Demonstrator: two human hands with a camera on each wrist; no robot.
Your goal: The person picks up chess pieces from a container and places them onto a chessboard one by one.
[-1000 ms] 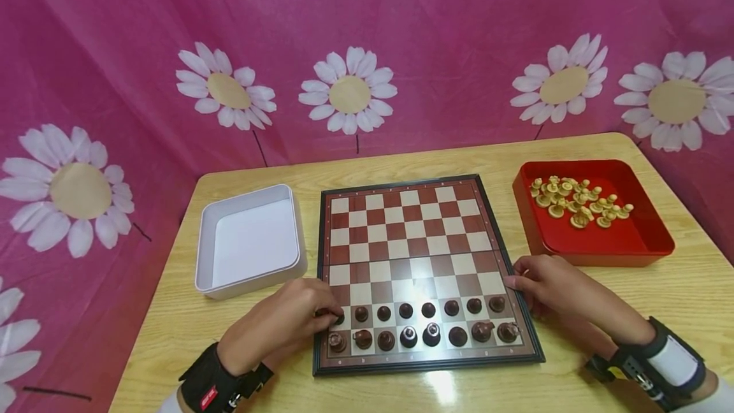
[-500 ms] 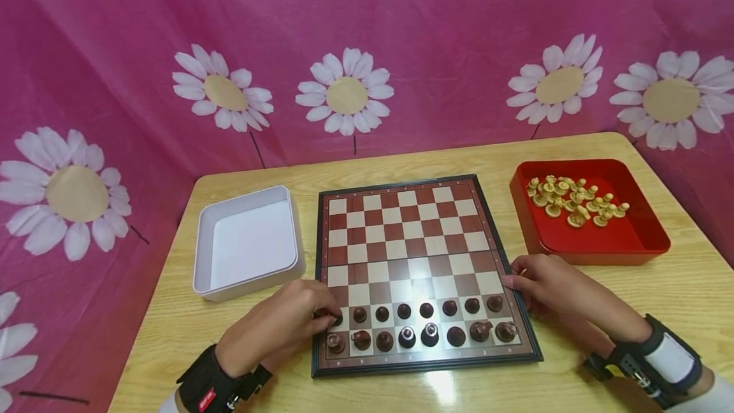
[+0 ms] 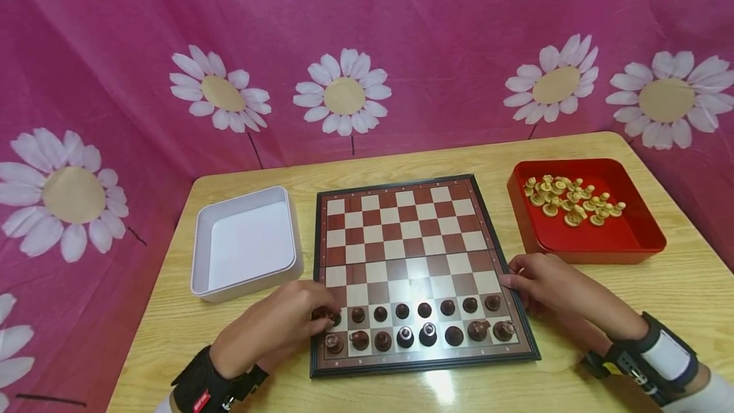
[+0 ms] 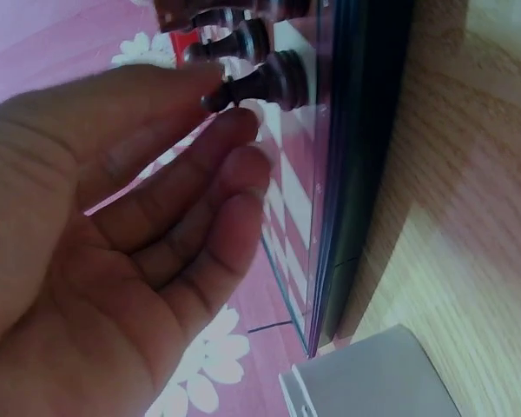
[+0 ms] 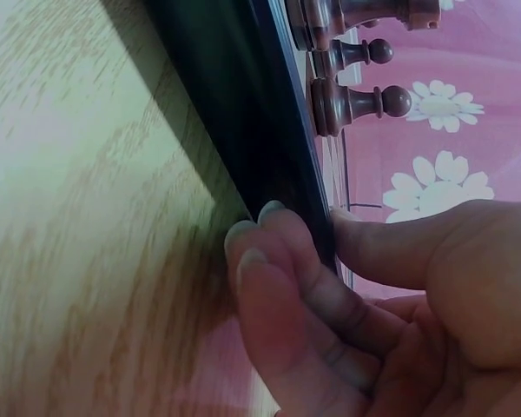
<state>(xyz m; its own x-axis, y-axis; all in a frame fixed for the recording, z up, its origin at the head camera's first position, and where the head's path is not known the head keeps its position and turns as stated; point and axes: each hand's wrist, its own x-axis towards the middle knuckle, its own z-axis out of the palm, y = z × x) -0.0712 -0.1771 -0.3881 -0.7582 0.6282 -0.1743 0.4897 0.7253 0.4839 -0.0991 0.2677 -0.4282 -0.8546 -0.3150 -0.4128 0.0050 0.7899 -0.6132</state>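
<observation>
My left hand [image 3: 298,308] is at the near left corner of the chessboard [image 3: 392,250], thumb and forefinger pinching the head of a dark pawn [image 4: 273,82]. That pawn stands upright on the end square of the pawn row; the other fingers are loosely curled beside it. At the opposite edge, my right hand [image 3: 533,282] grips the board's black rim [image 5: 243,104], thumb on top and fingers against the side. Two rows of dark pieces fill the near side, with a dark rook [image 3: 334,343] in the left corner.
A white box [image 3: 289,228] stands left of the board, close beyond my left hand. A red box [image 3: 602,257] holding several cream chess pieces [image 3: 573,217] is at the right. The wooden table [image 3: 367,167] meets a pink flowered cloth behind.
The whole scene has shifted slightly left as the head camera turned. My left fingers have eased back a little, showing more of the pawn; my right hand stays on the rim.
</observation>
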